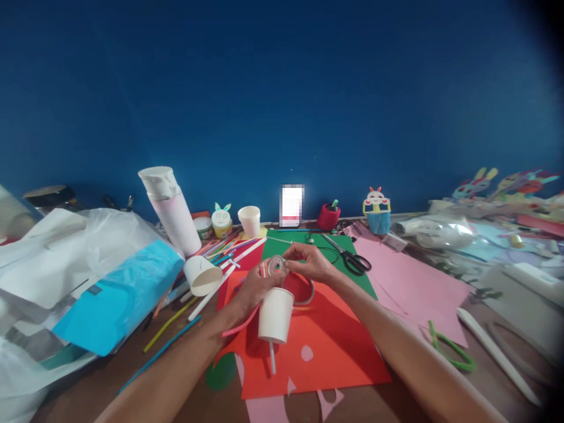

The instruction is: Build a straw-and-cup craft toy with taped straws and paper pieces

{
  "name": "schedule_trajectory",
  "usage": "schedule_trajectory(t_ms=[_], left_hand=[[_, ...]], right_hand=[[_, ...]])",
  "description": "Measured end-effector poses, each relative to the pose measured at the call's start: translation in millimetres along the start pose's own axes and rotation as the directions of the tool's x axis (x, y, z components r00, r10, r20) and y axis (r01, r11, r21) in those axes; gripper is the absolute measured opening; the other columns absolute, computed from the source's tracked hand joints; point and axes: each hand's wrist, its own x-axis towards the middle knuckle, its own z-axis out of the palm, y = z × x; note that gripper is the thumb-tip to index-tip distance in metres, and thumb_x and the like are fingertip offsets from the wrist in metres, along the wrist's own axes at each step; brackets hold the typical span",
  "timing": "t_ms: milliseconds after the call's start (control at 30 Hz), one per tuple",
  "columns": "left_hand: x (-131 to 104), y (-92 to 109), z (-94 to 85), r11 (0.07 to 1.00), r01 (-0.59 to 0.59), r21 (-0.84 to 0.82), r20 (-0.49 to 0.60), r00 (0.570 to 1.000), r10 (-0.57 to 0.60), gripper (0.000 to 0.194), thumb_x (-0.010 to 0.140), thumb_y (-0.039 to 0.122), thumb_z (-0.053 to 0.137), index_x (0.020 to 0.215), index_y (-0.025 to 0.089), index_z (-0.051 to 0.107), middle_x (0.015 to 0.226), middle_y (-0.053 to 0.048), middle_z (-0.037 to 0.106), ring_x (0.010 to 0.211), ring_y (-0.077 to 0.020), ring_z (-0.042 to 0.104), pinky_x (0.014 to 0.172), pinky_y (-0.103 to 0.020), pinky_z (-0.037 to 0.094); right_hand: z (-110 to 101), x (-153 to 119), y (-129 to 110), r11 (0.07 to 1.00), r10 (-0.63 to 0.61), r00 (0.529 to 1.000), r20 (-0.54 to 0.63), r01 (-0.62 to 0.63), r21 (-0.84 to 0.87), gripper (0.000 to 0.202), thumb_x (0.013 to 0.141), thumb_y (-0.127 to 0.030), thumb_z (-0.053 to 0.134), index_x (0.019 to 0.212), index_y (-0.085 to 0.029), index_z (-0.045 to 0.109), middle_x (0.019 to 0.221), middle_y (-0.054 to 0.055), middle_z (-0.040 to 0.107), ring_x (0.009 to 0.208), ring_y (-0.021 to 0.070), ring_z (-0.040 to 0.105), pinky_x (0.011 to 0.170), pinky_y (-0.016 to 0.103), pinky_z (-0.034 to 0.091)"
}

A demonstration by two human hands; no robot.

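Observation:
A small roll of tape is in my left hand, whose fingers are closed around its side. My right hand has its thumb and forefinger pinched together at the roll's right edge. Just below them, a white paper cup rests on the orange-red sheet, with a thin pale straw sticking out from its lower end. A pink strip curves out beside my left wrist. Behind the cup, a greyish loop lies partly hidden by my right hand.
Black scissors lie on the green sheet. To the left are a tipped paper cup, a tall white bottle and plastic bags. A pink sheet and a green pipe cleaner are to the right.

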Motion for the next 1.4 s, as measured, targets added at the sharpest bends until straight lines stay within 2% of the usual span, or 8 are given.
schedule_trajectory(t_ms=[200,433,533,600,733,833,1133,1400], left_hand=[[0.3,1.5,0.7,0.999,-0.01,-0.031,0.025,1.0,0.01,0.038,0.063,0.037,0.07,0.092,0.017,0.057,0.072,-0.001,0.056,0.054,-0.0097,0.049,0.048,-0.022,0.038],[1.6,-1.6,-2.4,0.999,-0.006,0.054,-0.017,1.0,0.007,0.042,0.061,0.038,0.07,0.094,0.016,0.057,0.072,-0.001,0.057,0.053,-0.01,0.049,0.048,-0.022,0.038],[-0.3,0.0,0.1,0.995,-0.042,0.096,-0.023,0.999,0.044,0.042,0.061,0.038,0.07,0.094,0.016,0.057,0.072,0.0,0.057,0.056,-0.0095,0.049,0.049,-0.021,0.038],[-1.3,1.2,1.6,0.994,-0.054,0.093,-0.015,0.998,0.055,0.042,0.061,0.038,0.071,0.094,0.016,0.057,0.073,0.0,0.057,0.056,-0.0092,0.048,0.05,-0.02,0.038],[-0.5,0.9,0.8,1.0,-0.005,0.017,0.015,1.0,0.004,0.041,0.062,0.04,0.07,0.092,0.015,0.056,0.071,0.0,0.055,0.054,-0.0094,0.048,0.048,-0.021,0.038],[1.0,-0.4,-0.8,1.0,-0.004,-0.013,0.028,1.0,0.004,0.043,0.062,0.04,0.07,0.094,0.015,0.057,0.073,-0.001,0.056,0.055,-0.0101,0.05,0.049,-0.021,0.037],[2.0,-0.4,-0.7,0.999,-0.021,0.027,0.016,1.0,0.021,0.039,0.061,0.038,0.071,0.09,0.014,0.057,0.071,-0.001,0.054,0.053,-0.0085,0.046,0.047,-0.02,0.036],[-4.2,8.2,1.5,1.0,0.007,0.012,0.025,1.0,-0.007,0.036,0.062,0.038,0.07,0.086,0.015,0.056,0.065,0.001,0.052,0.05,-0.0077,0.045,0.046,-0.02,0.035]], right_hand=[[-2.6,-0.6,0.4,1.0,-0.009,1.0,0.013,0.01,-0.029,0.014,0.073,-0.022,0.057,0.083,-0.015,0.061,0.074,0.003,0.063,0.068,0.014,0.058,0.063,0.025,0.045],[1.0,-1.2,-1.9,0.994,-0.052,0.998,-0.024,0.05,-0.097,0.012,0.069,-0.014,0.054,0.078,-0.015,0.061,0.069,0.0,0.061,0.062,0.0115,0.054,0.059,0.022,0.043],[2.6,-0.6,-0.2,0.988,-0.069,0.995,-0.07,0.058,-0.146,0.011,0.066,-0.01,0.052,0.072,-0.015,0.06,0.063,-0.001,0.059,0.058,0.0098,0.052,0.056,0.021,0.041],[4.0,0.3,3.6,0.992,-0.057,0.995,-0.078,0.048,-0.115,0.012,0.066,-0.01,0.05,0.071,-0.016,0.059,0.061,-0.002,0.058,0.056,0.0093,0.051,0.054,0.02,0.04],[7.4,1.6,13.2,0.994,0.034,0.998,-0.047,-0.029,0.108,0.012,0.071,-0.015,0.049,0.078,-0.017,0.059,0.064,-0.001,0.06,0.057,0.0104,0.055,0.053,0.021,0.043],[8.5,1.1,14.8,0.98,0.068,0.997,-0.029,-0.061,0.188,0.01,0.073,-0.02,0.054,0.08,-0.017,0.059,0.068,0.0,0.062,0.06,0.0116,0.057,0.056,0.022,0.045],[6.0,-0.1,9.4,0.995,0.037,0.999,-0.036,-0.033,0.099,0.008,0.072,-0.018,0.054,0.078,-0.015,0.058,0.068,0.0,0.061,0.06,0.0104,0.056,0.056,0.021,0.043],[5.9,-0.4,8.1,0.994,0.044,0.999,-0.011,-0.043,0.104,0.009,0.072,-0.02,0.055,0.079,-0.015,0.057,0.069,0.0,0.061,0.061,0.011,0.056,0.057,0.021,0.044]])
